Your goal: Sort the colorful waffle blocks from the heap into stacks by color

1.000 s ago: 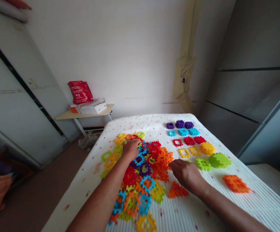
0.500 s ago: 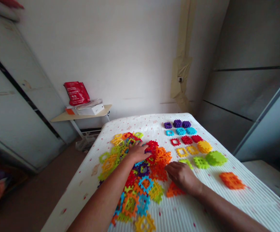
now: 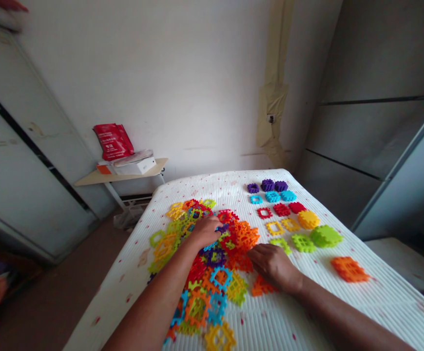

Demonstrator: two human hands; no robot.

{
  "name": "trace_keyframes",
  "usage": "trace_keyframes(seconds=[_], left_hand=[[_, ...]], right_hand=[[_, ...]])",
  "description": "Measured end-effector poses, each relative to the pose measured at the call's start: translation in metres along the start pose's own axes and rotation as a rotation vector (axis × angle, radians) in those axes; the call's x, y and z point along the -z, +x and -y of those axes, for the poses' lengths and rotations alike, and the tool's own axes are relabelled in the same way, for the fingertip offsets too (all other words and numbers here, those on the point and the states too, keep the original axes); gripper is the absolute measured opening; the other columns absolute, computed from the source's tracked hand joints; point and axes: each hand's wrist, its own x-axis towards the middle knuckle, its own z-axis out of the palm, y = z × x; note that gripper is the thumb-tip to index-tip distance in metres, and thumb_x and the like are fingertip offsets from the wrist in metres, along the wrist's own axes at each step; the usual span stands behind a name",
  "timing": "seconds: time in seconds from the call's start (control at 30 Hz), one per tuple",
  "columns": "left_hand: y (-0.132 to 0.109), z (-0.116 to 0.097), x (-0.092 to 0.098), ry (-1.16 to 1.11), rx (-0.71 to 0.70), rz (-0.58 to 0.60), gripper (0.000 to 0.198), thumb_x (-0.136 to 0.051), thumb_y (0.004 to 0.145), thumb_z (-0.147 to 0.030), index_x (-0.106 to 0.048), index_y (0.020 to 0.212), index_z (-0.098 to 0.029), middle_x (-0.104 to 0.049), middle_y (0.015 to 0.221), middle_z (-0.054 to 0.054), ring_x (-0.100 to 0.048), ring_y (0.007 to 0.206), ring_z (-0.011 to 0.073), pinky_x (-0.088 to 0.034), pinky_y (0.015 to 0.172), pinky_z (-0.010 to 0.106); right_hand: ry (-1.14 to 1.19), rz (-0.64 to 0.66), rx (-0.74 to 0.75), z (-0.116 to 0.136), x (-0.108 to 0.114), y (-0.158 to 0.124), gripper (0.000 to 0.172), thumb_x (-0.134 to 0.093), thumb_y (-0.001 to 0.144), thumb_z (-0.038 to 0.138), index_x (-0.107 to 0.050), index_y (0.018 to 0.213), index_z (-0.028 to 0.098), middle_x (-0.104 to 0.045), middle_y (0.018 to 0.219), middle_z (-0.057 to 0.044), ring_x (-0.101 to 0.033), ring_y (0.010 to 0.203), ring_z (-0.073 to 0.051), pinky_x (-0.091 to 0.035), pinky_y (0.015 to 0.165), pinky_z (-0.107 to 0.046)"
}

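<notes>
My left hand [image 3: 206,231] reaches into a heap of colourful toothed plastic building tiles. Its fingers are bent and drawn in beside a purple tile, and what they grip is hidden. My right hand [image 3: 275,265] is closed, fingers curled against the right edge of the orange tiles [image 3: 244,237]; whatever is under its fingertips cannot be made out. Another orange tile [image 3: 261,285] lies partly beneath this hand. Nearest me in the heap are a light blue square frame tile [image 3: 221,277], an orange tile [image 3: 197,308] and a yellow tile [image 3: 220,337].
Sorted tiles stand on the right of the white ribbed cover [image 3: 270,321]: purple [image 3: 268,185], light blue [image 3: 272,196], red [image 3: 281,209], yellow [image 3: 309,219], green [image 3: 326,236] and orange stacks [image 3: 350,269]. A side table [image 3: 87,177] with a red bag [image 3: 112,141] stands at back left.
My left hand's spread fingers have drawn in over the heap. My right hand has shifted very slightly left, still curled at the orange tiles. The view has moved a little.
</notes>
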Motion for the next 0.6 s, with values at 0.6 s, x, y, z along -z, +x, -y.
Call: trace_keyframes(seconds=[0.6], left_hand=[[-0.002, -0.034, 0.008, 0.146, 0.233, -0.027, 0.028, -0.061, 0.073, -0.040, -0.070, 0.090, -0.021, -0.062, 0.109, 0.015, -0.050, 0.110, 0.0350, -0.034, 0.094, 0.055]], right_hand=[[-0.002, 0.000, 0.026, -0.001, -0.003, 0.000, 0.031, -0.033, 0.095, 0.018, -0.054, 0.073, 0.015, -0.054, 0.063, -0.002, -0.044, 0.056, -0.012, -0.028, 0.056, -0.028]])
